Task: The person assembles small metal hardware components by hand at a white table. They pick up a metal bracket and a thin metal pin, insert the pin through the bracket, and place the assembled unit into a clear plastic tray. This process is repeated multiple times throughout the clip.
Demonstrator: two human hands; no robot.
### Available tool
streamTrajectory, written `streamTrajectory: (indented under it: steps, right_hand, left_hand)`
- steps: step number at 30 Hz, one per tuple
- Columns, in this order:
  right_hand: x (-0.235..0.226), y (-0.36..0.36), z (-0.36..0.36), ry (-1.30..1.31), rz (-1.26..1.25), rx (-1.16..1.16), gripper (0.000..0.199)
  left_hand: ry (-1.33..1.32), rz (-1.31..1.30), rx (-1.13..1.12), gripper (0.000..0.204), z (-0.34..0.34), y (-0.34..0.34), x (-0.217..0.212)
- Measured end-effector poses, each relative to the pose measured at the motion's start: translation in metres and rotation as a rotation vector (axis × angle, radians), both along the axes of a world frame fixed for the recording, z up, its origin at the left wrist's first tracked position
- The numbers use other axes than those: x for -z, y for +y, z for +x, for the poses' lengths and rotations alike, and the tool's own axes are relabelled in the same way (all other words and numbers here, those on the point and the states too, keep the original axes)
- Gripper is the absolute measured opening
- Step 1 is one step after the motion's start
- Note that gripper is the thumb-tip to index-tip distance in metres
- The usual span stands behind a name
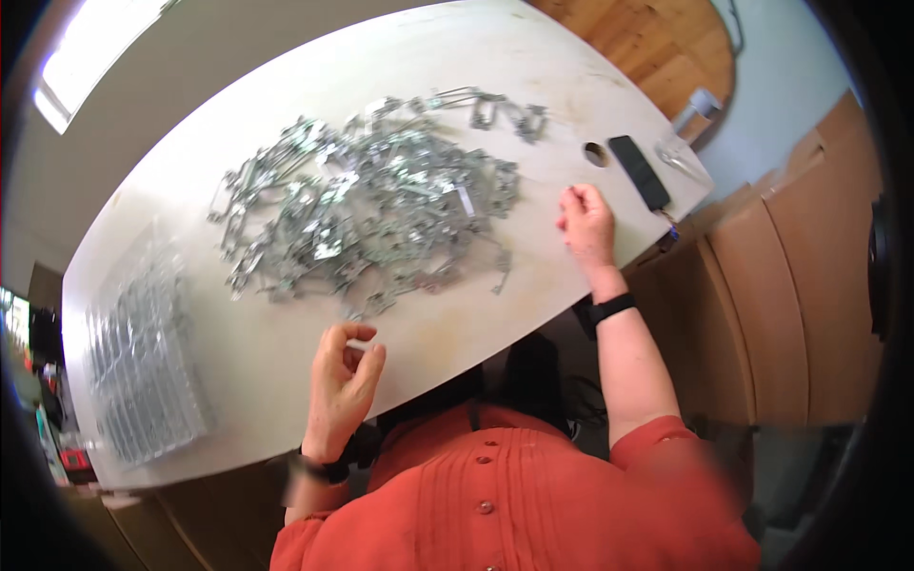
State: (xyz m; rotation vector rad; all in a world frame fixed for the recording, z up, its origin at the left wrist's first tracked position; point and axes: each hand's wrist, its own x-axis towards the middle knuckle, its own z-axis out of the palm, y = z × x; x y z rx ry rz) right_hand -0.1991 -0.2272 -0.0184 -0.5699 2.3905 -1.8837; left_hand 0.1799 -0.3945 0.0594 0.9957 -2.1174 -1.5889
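Note:
A large heap of small silvery metal bracket-like parts [381, 200] lies tangled on the white table [447, 333]. Just below the heap's near edge is my left hand [343, 390], its fingers bent and the thumb apart from them, with nothing visible between. My right hand [588, 228] is raised to the right of the heap, apart from it. Its fingers are curled together, and whatever they may hold is hidden or too small to make out. One loose metal piece [502, 266] sits at the heap's right edge, between the heap and my right hand.
On the left stands a row of clear plastic packs [148, 371]. A black phone-like slab [639, 172] lies at the right, beside a round hole [596, 154] in the tabletop and a clear plastic item [678, 157]. Cardboard sheets [790, 276] lean beyond the table's right edge.

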Motion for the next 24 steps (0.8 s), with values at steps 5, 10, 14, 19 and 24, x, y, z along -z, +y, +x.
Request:
streamTrajectory:
  steps: [5,10,14,19,24]
  right_hand:
    - [0.0,-0.001,0.002,0.027,-0.015,-0.015,0.015]
    - [-0.008,-0.002,0.008,0.041,-0.065,0.003,0.016]
    - [-0.002,0.003,0.002,0.151,-0.046,0.032,0.013]
    - [-0.006,-0.001,0.004,0.115,-0.058,0.014,0.013]
    - [0.004,-0.007,0.002,0.12,-0.054,0.001,0.014]
  left_hand:
    - [-0.037,-0.032,0.081,0.021,-0.013,0.016,0.008]
    - [-0.086,-0.282,0.166,0.018,-0.02,0.027,0.021]
    - [-0.104,-0.421,0.211,0.018,-0.03,0.039,0.025]
    - [-0.09,-0.586,0.222,0.019,-0.032,0.046,0.025]
    - [-0.055,-0.583,0.19,0.019,-0.033,0.044,0.02]
